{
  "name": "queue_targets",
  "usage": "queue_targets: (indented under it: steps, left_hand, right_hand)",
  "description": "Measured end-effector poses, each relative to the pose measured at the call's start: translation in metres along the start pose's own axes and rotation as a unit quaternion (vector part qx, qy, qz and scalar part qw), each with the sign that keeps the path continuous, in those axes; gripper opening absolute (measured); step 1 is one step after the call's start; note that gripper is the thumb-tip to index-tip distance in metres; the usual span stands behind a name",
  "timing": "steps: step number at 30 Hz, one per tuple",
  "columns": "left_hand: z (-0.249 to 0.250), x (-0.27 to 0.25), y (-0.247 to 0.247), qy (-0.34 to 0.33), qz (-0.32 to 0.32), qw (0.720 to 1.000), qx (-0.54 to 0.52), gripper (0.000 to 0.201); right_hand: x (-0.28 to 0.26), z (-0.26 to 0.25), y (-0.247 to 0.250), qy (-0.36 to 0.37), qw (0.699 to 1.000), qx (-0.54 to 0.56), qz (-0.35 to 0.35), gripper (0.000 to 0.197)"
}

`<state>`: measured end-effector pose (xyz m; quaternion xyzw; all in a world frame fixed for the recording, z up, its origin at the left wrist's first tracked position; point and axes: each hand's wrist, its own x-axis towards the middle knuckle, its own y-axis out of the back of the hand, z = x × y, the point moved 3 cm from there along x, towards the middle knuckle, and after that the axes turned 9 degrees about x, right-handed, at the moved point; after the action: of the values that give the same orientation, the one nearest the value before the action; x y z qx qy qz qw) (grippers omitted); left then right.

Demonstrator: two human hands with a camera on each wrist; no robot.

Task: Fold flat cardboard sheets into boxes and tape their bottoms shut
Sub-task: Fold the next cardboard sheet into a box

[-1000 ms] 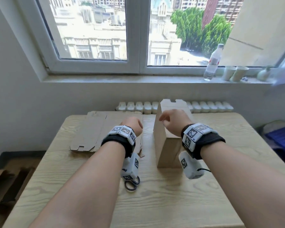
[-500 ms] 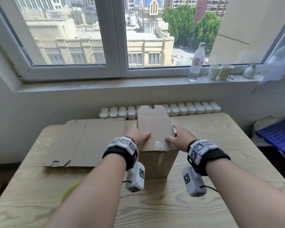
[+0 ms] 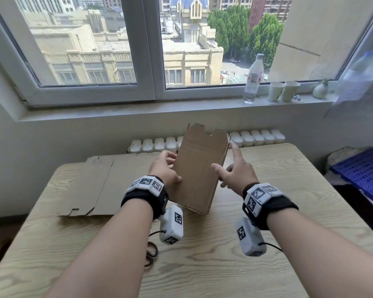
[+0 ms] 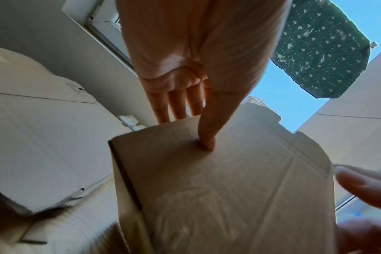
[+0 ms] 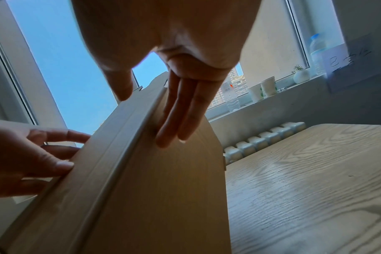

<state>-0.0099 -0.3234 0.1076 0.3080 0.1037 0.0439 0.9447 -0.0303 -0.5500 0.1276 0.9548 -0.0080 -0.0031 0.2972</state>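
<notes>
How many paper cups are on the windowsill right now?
2: the left cup and right cup stand touching on the windowsill, between the water bottle and small white vase.

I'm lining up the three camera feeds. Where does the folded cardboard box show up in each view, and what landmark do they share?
Head: cardboard box at centre, tilted, between left hand and right hand.
Left wrist: box fills lower centre, thumb pressed on it.
Right wrist: box runs from lower left to centre, fingers flat on it.
Shared landmark: the window frame behind the box.
</notes>
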Motion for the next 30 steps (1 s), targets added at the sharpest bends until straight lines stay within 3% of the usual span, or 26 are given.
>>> queue_targets:
  steps: [4,7,9,11,13,15,19,22,24,27,30]
  left_hand:
    - [-0.014,-0.006,0.008,0.001,0.006,0.997,0.075,0.048]
    - [-0.02,-0.016,0.011,0.013,0.017,0.986,0.166,0.039]
    - [-0.024,-0.02,0.013,0.028,0.026,0.981,0.193,0.032]
    - [-0.024,-0.02,0.013,0.041,0.025,0.985,0.165,0.021]
    - [-0.02,-0.022,0.012,0.056,0.014,0.995,0.084,0.023]
    - [-0.015,-0.021,0.01,0.077,-0.01,0.997,0.007,0.043]
    - [-0.013,-0.024,0.003,0.112,-0.063,0.991,-0.025,0.079]
    - [-0.019,-0.024,-0.008,0.126,-0.117,0.983,0.061,0.075]
    - [-0.024,-0.02,-0.016,0.147,-0.135,0.975,0.097,0.065]
    - [-0.018,-0.016,-0.021,0.136,-0.122,0.981,0.063,0.038]
    - [-0.012,-0.002,-0.029,0.087,-0.118,0.989,0.02,0.026]
  right_hand:
    - [0.006,-0.004,0.002,0.003,0.997,0.046,0.056,0.085]
    - [0.002,-0.017,0.003,0.023,0.999,0.039,0.029,0.044]
    - [-0.005,-0.024,0.0,0.05,0.998,-0.016,0.022,0.034]
    - [-0.012,-0.028,-0.004,0.072,0.996,-0.044,0.023,0.038]
    - [-0.019,-0.031,-0.009,0.079,0.997,-0.021,0.001,0.037]
    - [-0.024,-0.034,-0.016,0.075,0.996,-0.007,-0.052,0.034]
    - [-0.031,-0.039,-0.031,0.011,0.979,0.002,-0.202,0.025]
    - [-0.034,-0.033,-0.036,-0.031,0.967,-0.007,-0.252,0.016]
    - [-0.03,-0.026,-0.034,-0.033,0.97,-0.047,-0.238,0.026]
    - [-0.016,-0.01,-0.02,-0.023,0.967,-0.177,-0.183,0.043]
    - [-0.002,0.01,-0.007,-0.021,0.949,-0.274,-0.154,0.043]
